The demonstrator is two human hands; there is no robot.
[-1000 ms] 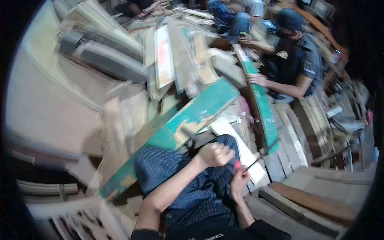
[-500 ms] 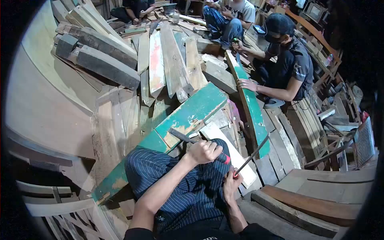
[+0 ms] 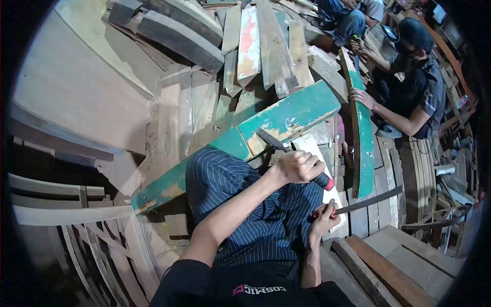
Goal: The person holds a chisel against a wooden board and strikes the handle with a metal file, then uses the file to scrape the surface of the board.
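Observation:
My left hand [image 3: 299, 167] is closed round a dark chisel-like tool [image 3: 271, 138] with a black and red handle end. Its blade points up and left over the green-painted board [image 3: 286, 110], which runs slantwise in front of my knees. Lower and to the right, my right hand [image 3: 324, 219] grips the red handle of a long, dark, flat blade [image 3: 371, 200], which extends to the right. My striped trouser legs are under both hands. A pale board [image 3: 310, 145] lies beside my knee, partly hidden by the hands and tools.
A co-worker [image 3: 409, 77] at the upper right holds another green board [image 3: 363, 153] and a green-handled tool. Loose planks [image 3: 249, 41] are piled ahead. Dark beams [image 3: 179, 36] and a large curved panel [image 3: 76, 92] are at the left. A brown beam [image 3: 388, 273] lies lower right.
The view has shifted, so the scene sits more to the right or left edge differently. The long blade in my right hand has turned from pointing up and right to nearly level, its flat side showing.

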